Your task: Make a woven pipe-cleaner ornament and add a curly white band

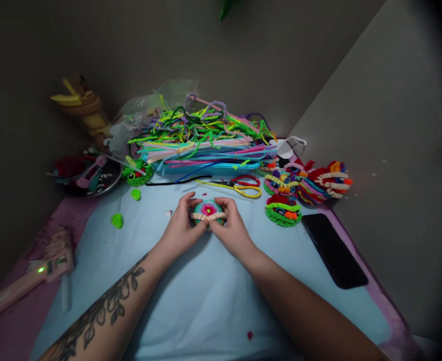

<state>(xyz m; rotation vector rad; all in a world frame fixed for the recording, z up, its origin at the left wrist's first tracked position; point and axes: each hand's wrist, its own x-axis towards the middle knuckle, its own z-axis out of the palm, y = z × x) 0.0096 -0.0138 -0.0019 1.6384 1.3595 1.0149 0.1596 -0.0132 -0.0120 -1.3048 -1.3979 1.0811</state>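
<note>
Between both hands, near the middle of the blue cloth (206, 301), is a small round pipe-cleaner craft piece (209, 209). It is turquoise with a pink and red flower-like centre and a cream twisted strip across its lower part. My left hand (183, 220) grips its left side, thumb at the lower edge and fingers curled over the top. On the right side my right hand (232, 225) holds it in the same way, the two thumbs almost meeting. Just behind lie yellow-and-red-handled scissors (245, 188). The underside of the piece is hidden.
A blue tray (206, 173) heaped with colourful pipe cleaners (206, 128) stands at the back. Several finished pipe-cleaner pieces (283, 210) sit at right, beside a black phone (335, 250). At left are a pink glue gun (29, 283) with a green light, a metal bowl (110, 175) and green scraps (117, 220).
</note>
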